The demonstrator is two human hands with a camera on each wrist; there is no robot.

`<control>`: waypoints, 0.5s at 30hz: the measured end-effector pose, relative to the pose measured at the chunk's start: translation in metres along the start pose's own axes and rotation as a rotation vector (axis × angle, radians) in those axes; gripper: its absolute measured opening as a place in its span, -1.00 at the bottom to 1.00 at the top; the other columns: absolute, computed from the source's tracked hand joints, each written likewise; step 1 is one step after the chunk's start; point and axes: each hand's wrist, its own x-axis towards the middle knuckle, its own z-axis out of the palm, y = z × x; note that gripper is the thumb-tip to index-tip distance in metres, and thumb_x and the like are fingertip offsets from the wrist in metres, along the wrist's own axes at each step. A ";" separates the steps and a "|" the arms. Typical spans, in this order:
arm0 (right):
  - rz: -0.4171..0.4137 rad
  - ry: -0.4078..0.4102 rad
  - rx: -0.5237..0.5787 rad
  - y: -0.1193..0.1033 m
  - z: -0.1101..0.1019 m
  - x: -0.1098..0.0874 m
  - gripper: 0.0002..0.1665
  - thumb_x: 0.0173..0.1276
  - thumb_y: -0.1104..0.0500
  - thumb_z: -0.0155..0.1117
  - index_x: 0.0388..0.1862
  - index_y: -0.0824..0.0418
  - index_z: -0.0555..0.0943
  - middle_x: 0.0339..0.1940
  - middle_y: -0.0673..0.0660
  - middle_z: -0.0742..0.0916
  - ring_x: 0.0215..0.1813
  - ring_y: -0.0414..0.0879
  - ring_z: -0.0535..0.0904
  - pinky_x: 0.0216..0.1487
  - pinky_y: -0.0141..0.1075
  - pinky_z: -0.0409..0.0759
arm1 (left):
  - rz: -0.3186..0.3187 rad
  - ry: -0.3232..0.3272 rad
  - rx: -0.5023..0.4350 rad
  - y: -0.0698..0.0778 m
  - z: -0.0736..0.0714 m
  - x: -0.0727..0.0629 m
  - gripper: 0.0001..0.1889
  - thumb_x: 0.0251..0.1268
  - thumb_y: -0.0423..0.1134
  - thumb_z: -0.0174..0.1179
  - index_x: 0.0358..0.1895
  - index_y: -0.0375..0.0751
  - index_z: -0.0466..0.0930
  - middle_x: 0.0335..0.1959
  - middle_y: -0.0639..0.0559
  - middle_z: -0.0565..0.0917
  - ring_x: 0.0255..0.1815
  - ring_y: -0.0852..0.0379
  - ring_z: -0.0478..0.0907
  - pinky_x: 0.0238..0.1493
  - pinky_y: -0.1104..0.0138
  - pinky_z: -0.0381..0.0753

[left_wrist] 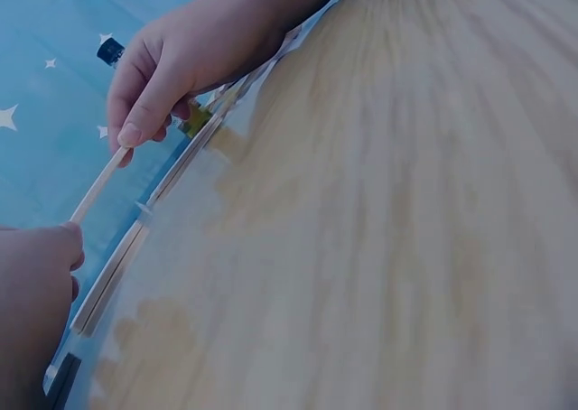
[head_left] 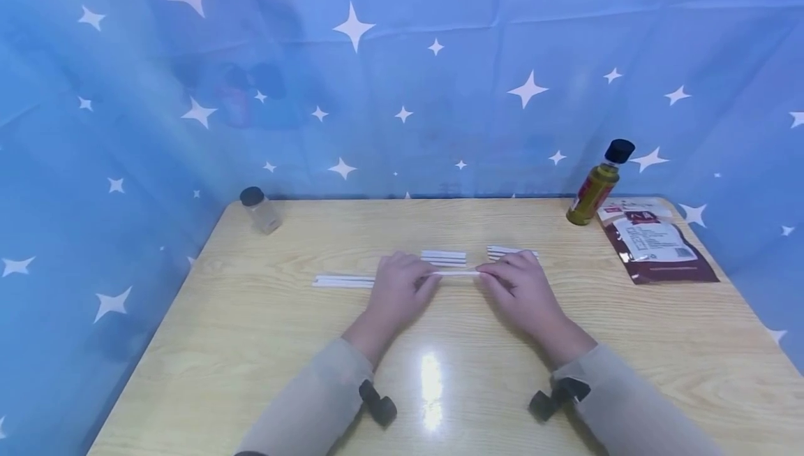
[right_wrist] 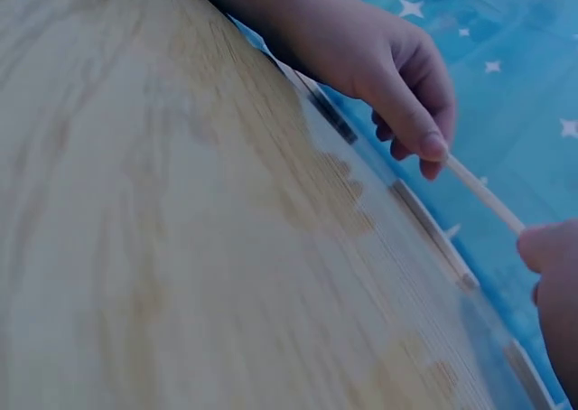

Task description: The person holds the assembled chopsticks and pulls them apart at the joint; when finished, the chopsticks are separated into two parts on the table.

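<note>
A thin, pale wooden stick [head_left: 457,273] stretches between my two hands. My left hand [head_left: 398,288] pinches its left end between thumb and fingertips, while my right hand [head_left: 524,292] pinches the right end the same way. In the left wrist view the stick [left_wrist: 99,186] shows above the tabletop. Just beyond it lies a small row of short sticks [head_left: 443,258]. A second row of short sticks [head_left: 502,251] sits behind my right hand, which partly covers it. Longer sticks [head_left: 343,281] lie to the left, their right ends hidden by my left hand.
A small clear jar with a black lid [head_left: 262,213] stands at the back left of the wooden table [head_left: 251,358]. At the back right are a bottle of yellow-green liquid [head_left: 593,193] and a flat brown-and-white packet [head_left: 656,243]. A blue star-patterned cloth [head_left: 402,79] hangs behind.
</note>
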 end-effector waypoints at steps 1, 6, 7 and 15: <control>-0.004 0.004 0.001 0.001 -0.001 0.000 -0.84 0.32 0.30 0.55 -0.13 0.15 0.86 -0.21 0.04 0.82 -0.10 0.04 0.53 -0.02 -0.12 0.38 | 0.003 0.000 0.005 0.001 0.001 0.001 -0.80 0.56 0.04 0.28 -0.05 0.10 0.83 -0.17 0.27 0.78 -0.12 0.23 0.57 0.07 0.21 0.48; -0.024 0.015 -0.002 0.005 -0.005 -0.002 -0.83 0.32 0.32 0.54 -0.13 0.17 0.86 -0.19 0.05 0.82 -0.11 0.06 0.54 -0.02 -0.12 0.37 | 0.003 -0.010 0.020 0.005 0.005 0.004 -0.78 0.57 0.06 0.25 -0.02 0.11 0.83 -0.17 0.28 0.78 -0.12 0.24 0.58 0.09 0.20 0.50; -0.024 0.014 -0.006 0.006 -0.006 -0.002 -0.83 0.32 0.32 0.53 -0.13 0.17 0.86 -0.20 0.05 0.82 -0.11 0.06 0.54 -0.03 -0.12 0.37 | 0.000 -0.015 0.023 0.006 0.005 0.005 -0.77 0.58 0.06 0.25 -0.01 0.11 0.82 -0.16 0.29 0.77 -0.12 0.24 0.57 0.10 0.20 0.50; -0.019 0.034 -0.026 0.008 -0.017 -0.006 -0.84 0.31 0.33 0.52 -0.14 0.21 0.85 -0.21 0.09 0.82 -0.09 0.11 0.57 0.03 -0.07 0.38 | 0.011 -0.013 0.008 0.013 0.015 0.013 -0.79 0.57 0.04 0.26 -0.04 0.11 0.83 -0.12 0.27 0.80 -0.05 0.23 0.60 0.15 0.19 0.50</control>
